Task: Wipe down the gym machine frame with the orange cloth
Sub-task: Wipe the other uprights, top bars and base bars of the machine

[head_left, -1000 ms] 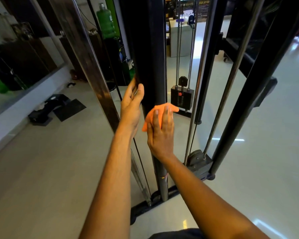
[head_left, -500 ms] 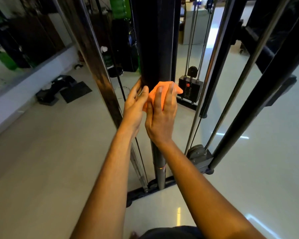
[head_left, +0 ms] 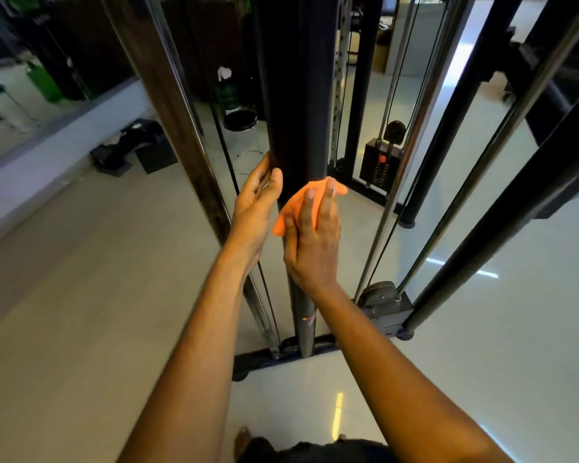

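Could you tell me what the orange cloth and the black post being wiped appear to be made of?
Orange cloth: soft fabric, possibly microfibre; it folds and bunches under the right hand. Black post: probably painted or powder-coated metal; smooth, dark, with a dull sheen.

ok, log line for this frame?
wipe | right hand presses orange cloth on black post | left hand steadies post, fingers straight

Glossy pale floor [head_left: 482,345] with bright light streaks at right and bottom centre. Mirror wall [head_left: 30,95] above a pale ledge, upper left. Black stool [head_left: 240,121] centre top, green bottle [head_left: 226,95] just behind it. Dark mats and gear [head_left: 131,148] on floor at left. Cardboard box [head_left: 381,56] far back, upper right.
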The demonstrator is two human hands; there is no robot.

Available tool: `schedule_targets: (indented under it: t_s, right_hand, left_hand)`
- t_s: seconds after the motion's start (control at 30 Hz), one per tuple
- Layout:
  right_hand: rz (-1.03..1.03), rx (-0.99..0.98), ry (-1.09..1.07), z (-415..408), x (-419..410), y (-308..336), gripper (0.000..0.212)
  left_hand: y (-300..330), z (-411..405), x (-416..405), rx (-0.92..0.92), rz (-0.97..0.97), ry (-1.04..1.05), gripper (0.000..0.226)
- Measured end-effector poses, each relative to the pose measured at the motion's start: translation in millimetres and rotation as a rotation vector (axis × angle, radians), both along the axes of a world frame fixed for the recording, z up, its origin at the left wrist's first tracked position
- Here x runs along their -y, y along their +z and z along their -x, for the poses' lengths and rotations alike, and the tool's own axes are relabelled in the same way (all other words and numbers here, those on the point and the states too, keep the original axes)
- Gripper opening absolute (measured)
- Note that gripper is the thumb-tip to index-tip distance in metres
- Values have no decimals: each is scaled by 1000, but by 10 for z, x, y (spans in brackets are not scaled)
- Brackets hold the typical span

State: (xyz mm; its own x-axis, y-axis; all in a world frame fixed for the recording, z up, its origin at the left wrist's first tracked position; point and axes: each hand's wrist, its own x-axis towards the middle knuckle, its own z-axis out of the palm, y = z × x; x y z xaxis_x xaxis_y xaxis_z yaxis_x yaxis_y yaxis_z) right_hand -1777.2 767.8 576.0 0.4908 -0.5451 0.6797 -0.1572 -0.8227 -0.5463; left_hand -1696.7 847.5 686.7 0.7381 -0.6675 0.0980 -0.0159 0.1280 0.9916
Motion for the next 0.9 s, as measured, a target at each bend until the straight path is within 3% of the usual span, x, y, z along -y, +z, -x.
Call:
schedule_targets:
  t_s: [0.2, 0.5, 0.7, 0.9]
  right_hand:
    - [13, -178, 47, 275, 47, -893, 113]
    - [14, -15, 76, 86, 66, -720, 106]
    - [55, -239, 55, 341, 8, -1621, 121]
    - [48, -70, 45, 109, 30, -1268, 99]
  left_hand:
    - [-294, 42, 30, -16, -6, 29, 60]
    - [-772, 8, -21, -39, -74, -8, 59]
    - [-1175, -78, -53, -45, -87, -74, 60]
    - [-1476, -107, -48, -14, -73, -95, 49]
